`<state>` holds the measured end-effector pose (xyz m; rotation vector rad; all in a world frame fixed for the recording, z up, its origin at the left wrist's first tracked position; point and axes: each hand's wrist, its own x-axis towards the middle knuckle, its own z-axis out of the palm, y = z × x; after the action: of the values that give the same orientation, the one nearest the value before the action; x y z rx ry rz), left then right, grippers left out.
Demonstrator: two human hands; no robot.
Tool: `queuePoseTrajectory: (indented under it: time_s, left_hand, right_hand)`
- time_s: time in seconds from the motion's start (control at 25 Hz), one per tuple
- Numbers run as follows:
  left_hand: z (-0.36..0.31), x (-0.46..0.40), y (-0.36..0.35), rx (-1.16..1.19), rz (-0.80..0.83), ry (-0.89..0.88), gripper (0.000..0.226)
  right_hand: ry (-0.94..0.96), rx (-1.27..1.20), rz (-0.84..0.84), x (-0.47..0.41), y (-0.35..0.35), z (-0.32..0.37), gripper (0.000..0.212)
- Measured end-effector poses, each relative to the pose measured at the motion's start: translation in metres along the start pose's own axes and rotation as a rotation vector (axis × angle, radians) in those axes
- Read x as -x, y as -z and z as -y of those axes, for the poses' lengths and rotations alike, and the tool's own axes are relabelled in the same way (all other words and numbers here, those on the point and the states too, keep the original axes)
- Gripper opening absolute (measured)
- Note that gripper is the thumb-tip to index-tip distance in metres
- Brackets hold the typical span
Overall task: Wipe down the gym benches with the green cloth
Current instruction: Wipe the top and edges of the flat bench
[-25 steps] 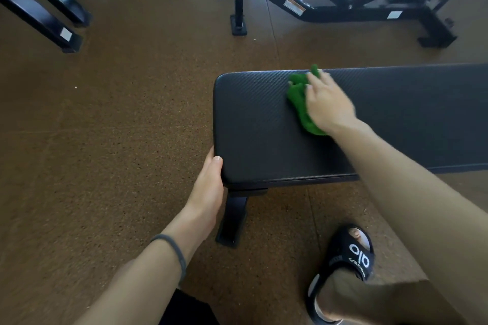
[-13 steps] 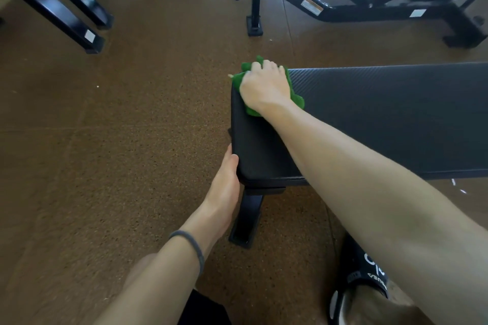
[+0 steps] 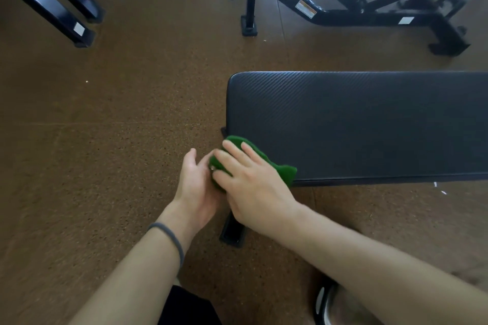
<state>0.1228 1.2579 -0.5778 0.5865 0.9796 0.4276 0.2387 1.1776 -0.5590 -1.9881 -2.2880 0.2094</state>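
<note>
Green cloth [image 3: 252, 157] lies pressed against the near left corner of the black gym bench [image 3: 369, 124], trapped under the right hand [image 3: 253, 187]. That hand lies flat over it, fingers [image 3: 232, 149] nearly straight and spread, pushing the cloth onto the corner and down over the end edge rather than curling round it. Part of the cloth shows beyond the fingertips on the bench top, another flap sticks out to the right of the hand along the near edge of the pad, and a fold bulges left of the fingers, between the two hands.

Immediately left of the right hand, the left hand [image 3: 195, 187] is turned palm toward the bench end, its fingers relaxed and only lightly bent, thumb up. It meets the bulge of cloth and the right fingertips; whether it pinches the fabric or only touches it cannot be told, since the right hand hides the contact. A grey hair band [image 3: 169, 236] circles the left wrist.

Below the hands, a black bench leg [image 3: 232, 232] meets the brown speckled floor [image 3: 105, 166]. Far beyond the hands stand black machine frames [image 3: 356, 5], and farther left, two black bars [image 3: 52, 0]. A sandal [image 3: 323, 303] shows under the right forearm.
</note>
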Motion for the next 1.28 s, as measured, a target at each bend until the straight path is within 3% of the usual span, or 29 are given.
queuePoseTrajectory:
  time_s: [0.24, 0.48, 0.56, 0.68, 0.88, 1.04, 1.16, 1.28]
  left_hand:
    - [0.011, 0.0, -0.003, 0.056, -0.029, -0.032, 0.069]
    - [0.004, 0.001, -0.042, 0.035, -0.315, -0.132, 0.058]
    - [0.0, -0.003, -0.059, -0.044, -0.432, -0.13, 0.055]
    - [0.001, -0.02, -0.07, -0.22, -0.498, -0.105, 0.073]
    - [0.004, -0.023, -0.082, -0.398, -0.582, -0.165, 0.044]
    - [-0.003, -0.021, -0.085, -0.503, -0.604, -0.097, 0.035]
    - [-0.031, -0.012, -0.096, -0.649, -0.614, 0.033, 0.047]
    - [-0.081, 0.015, -0.133, -0.783, -0.58, 0.031, 0.061]
  right_hand:
    - [0.087, -0.019, 0.04, -0.031, -0.001, -0.028, 0.035]
    - [0.084, -0.156, 0.07, -0.079, 0.01, -0.058, 0.036]
    - [0.037, -0.18, 0.055, -0.113, 0.015, -0.079, 0.035]
    - [-0.037, -0.227, 0.006, -0.151, 0.018, -0.11, 0.033]
    - [-0.188, -0.269, 0.075, -0.168, 0.031, -0.156, 0.043]
    - [-0.407, -0.284, 0.035, -0.142, 0.035, -0.193, 0.032]
    - [-0.464, -0.212, -0.003, -0.109, 0.044, -0.207, 0.032]
    - [-0.564, -0.353, 0.131, -0.09, 0.089, -0.212, 0.031]
